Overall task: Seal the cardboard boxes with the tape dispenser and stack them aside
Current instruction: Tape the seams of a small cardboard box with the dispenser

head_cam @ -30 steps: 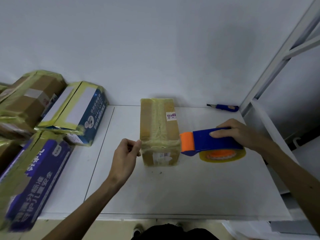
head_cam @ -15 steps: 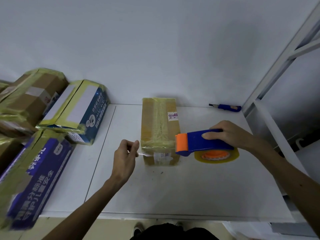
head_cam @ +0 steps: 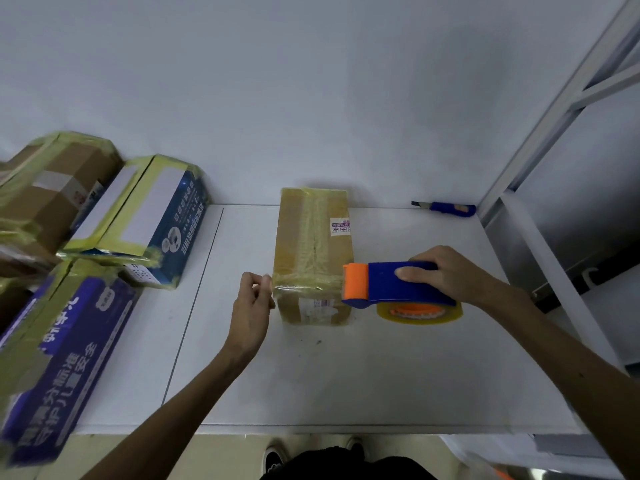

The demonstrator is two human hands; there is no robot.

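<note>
- Here's the box (head_cam: 313, 244), brown cardboard, lying flat on the white table (head_cam: 346, 375) with its short end towards me and yellowish tape already running down its top seam.
- A strip of tape (head_cam: 304, 283) crosses the box's top close to the near edge, from the left side to the right.
- My left hand (head_cam: 251, 306) is at the box's near left corner, thumb and forefinger pinching the end of that strip right at the edge.
- My right hand (head_cam: 450, 271) is clamped round the blue tape dispenser (head_cam: 384, 289) just right of the box, fingers over the top, thumb on the near side.
- The dispenser's orange head is touching the box's right edge, in line with the strip.
- The roll (head_cam: 419, 312) hangs under the dispenser, right of the box, yellowish with an orange core.
- Behind the box and off to its right, near the wall, lies a blue knife (head_cam: 446, 207).
- Left of the box, well apart: a blue box (head_cam: 156, 223) edged in yellow tape, a brown box (head_cam: 52, 192) behind that, and a purple box (head_cam: 65, 358) nearer me.
- Far right of the box, a white shelf frame (head_cam: 554, 109) rises.
</note>
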